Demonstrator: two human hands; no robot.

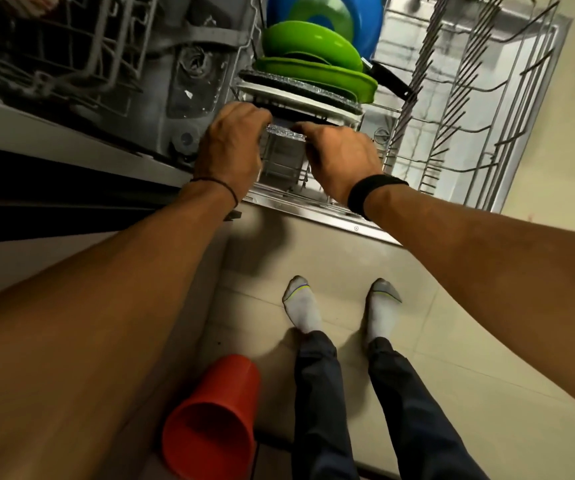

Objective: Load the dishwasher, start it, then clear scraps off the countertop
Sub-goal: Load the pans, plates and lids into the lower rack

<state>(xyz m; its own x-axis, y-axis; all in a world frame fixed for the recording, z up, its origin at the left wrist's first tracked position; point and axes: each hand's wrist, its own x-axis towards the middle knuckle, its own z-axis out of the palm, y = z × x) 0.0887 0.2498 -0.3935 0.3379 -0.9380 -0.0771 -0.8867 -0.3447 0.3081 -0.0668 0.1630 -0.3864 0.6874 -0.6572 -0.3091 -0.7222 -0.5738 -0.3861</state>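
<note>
While the head view looks straight down over the open dishwasher, I log both hands at the near end of the pulled-out lower rack. Left hand: fingers curled over the left edge of a clear glass dish with a bumpy rim. Right hand: fingers and thumb closed on the dish's right edge. So both hands hold the one dish between them; neither is spread wide. The dish sits just in front of the row of plates standing in the rack and above the wire tines; I cannot tell whether it touches the tines. Row behind it, near to far: a white plate, a dark plate, a flat green plate, a green bowl, then a blue plate at the far end. A black handle pokes out to the right of the green plate. The right half of the rack shows bare tines. The dishwasher door lies open under the rack, its edge below the wrists. Left wrist carries a thin dark cord, right wrist a black band. The upper rack shows at top left, inside the machine. A red cup lies on its side at bottom centre, mouth toward the camera, apparently on the edge of the pale desk. Two feet in grey socks stand on the tiled floor.
</note>
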